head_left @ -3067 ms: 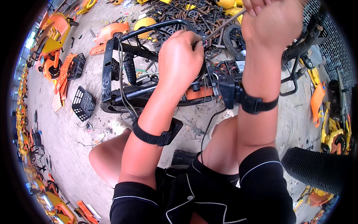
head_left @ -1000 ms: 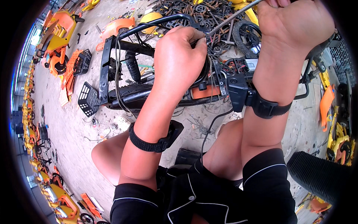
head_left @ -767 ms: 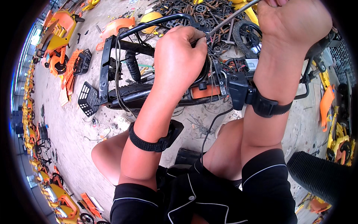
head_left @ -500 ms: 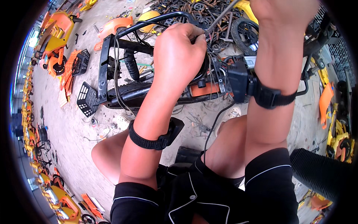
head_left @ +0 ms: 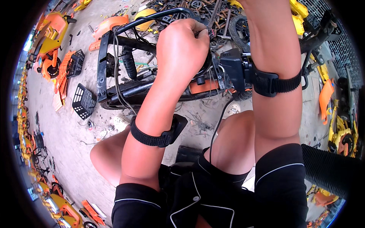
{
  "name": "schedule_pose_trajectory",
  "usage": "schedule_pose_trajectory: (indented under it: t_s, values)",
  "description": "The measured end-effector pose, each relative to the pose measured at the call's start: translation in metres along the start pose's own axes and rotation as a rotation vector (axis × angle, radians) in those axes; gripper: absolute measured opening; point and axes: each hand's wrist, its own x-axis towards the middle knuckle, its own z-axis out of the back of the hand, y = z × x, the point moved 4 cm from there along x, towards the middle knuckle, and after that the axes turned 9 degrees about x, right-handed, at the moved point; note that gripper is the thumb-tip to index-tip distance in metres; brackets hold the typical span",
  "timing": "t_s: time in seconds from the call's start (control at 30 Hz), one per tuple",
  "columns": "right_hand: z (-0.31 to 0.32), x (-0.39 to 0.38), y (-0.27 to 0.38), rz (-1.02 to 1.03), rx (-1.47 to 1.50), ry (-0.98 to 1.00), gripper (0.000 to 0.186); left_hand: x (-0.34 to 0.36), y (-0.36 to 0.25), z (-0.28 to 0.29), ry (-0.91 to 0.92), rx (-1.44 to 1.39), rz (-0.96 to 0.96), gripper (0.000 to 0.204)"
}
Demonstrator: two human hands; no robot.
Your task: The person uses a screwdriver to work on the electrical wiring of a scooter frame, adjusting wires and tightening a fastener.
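My left hand point(head_left: 181, 50) is closed at the upper middle of the black two-wheeler frame point(head_left: 102, 78), fingers curled by the lower end of a long metal rod point(head_left: 216, 11); what they grip is hidden. My right hand point(head_left: 246, 3) is largely cut off by the top edge, near the rod's upper part, so its fingers are out of sight. Dark cables point(head_left: 117, 84) hang down the frame beside a black shock absorber point(head_left: 129, 66). An orange part point(head_left: 201, 86) sits low in the frame. Black strapped devices are on both forearms.
Rusty metal parts point(head_left: 182, 7) are heaped behind the frame beside a tire point(head_left: 236, 30). Black baskets point(head_left: 84, 102), orange plastic panels point(head_left: 61, 87) and a yellow body shell point(head_left: 51, 26) lie left. Yellow scooters line the far left. A black ribbed object point(head_left: 327, 171) is at lower right.
My right hand has risen toward the top edge and shifted left, mostly leaving view, with the rod standing steeper. My left hand stays closed at the frame, slightly higher in the picture.
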Motion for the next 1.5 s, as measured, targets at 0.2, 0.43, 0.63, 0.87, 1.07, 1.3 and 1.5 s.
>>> schedule_pose_trajectory:
  t_s: [0.2, 0.43, 0.63, 0.87, 1.07, 1.3, 1.5]
  values:
    - [-0.014, 0.002, 0.003, 0.064, -0.190, -0.011, 0.053, -0.001, -0.006, -0.002, -0.016, -0.027, -0.023, 0.016]
    - [-0.049, -0.002, -0.005, 0.217, -0.491, 0.018, 0.057, -0.001, -0.005, 0.000, -0.022, -0.021, -0.035, 0.014]
    - [-0.045, 0.013, -0.010, -0.002, -0.342, -0.031, 0.056, -0.003, -0.004, 0.002, -0.004, 0.002, -0.047, 0.020]
    - [-0.034, 0.017, -0.015, -0.028, -0.133, 0.013, 0.051, -0.002, -0.006, 0.002, -0.047, 0.026, -0.081, 0.019]
    - [-0.011, 0.027, -0.026, -0.203, 0.027, 0.023, 0.049, -0.003, -0.006, 0.000, -0.062, 0.031, -0.095, 0.017]
    - [-0.040, 0.017, -0.024, -0.217, -0.038, 0.246, 0.055, -0.003, -0.003, 0.000, -0.102, -0.006, -0.126, 0.010]
    - [-0.070, 0.007, -0.045, -0.119, -0.242, 0.318, 0.059, -0.002, -0.003, 0.005, -0.023, -0.047, -0.081, 0.010]
